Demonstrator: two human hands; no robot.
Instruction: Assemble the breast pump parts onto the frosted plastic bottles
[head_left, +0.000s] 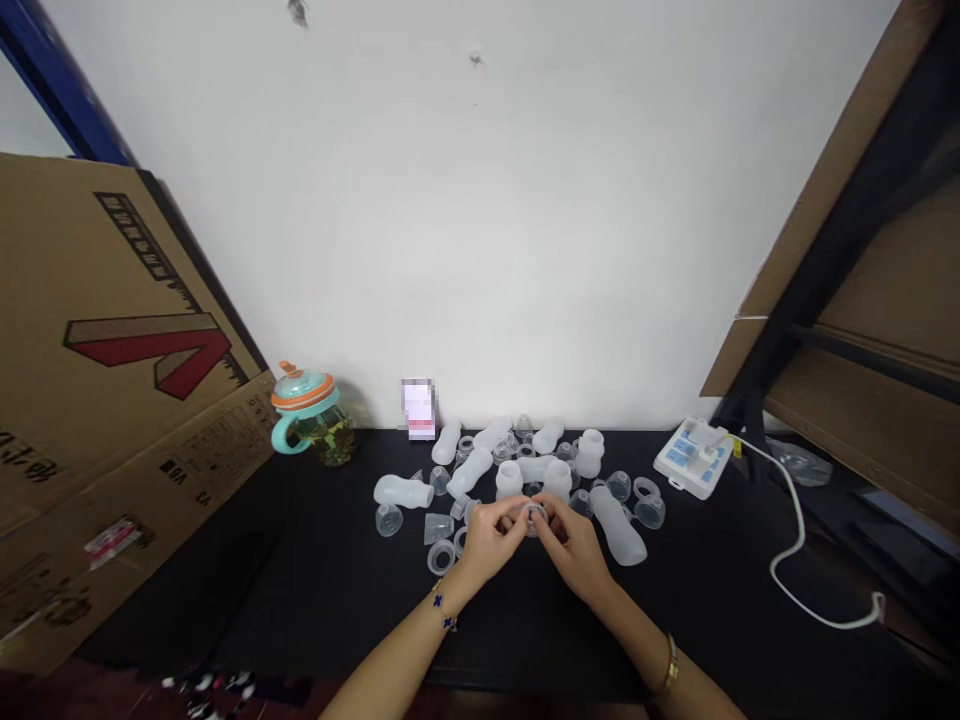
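Note:
My left hand (491, 540) and my right hand (576, 550) meet at the front of a cluster of baby bottle parts. Between their fingertips they grip a small transparent collar ring (533, 516); fingers cover much of it, and I cannot tell whether a teat sits inside. Just behind the hands, two frosted white bottles (509, 478) stand upright. A bottle lying on its side (619, 528) is right of my right hand. Left of my left hand are a loose collar ring (441, 557) and a transparent cap (439, 528).
More bottles, such as one on its side (403, 491), lie on the black table (360, 600). A teapot-like cup (311, 415) and a blurred-out screen (420, 410) stand at the back. Right is a white box (694, 458) with a cable (796, 545); a cardboard box (112, 400) borders the left.

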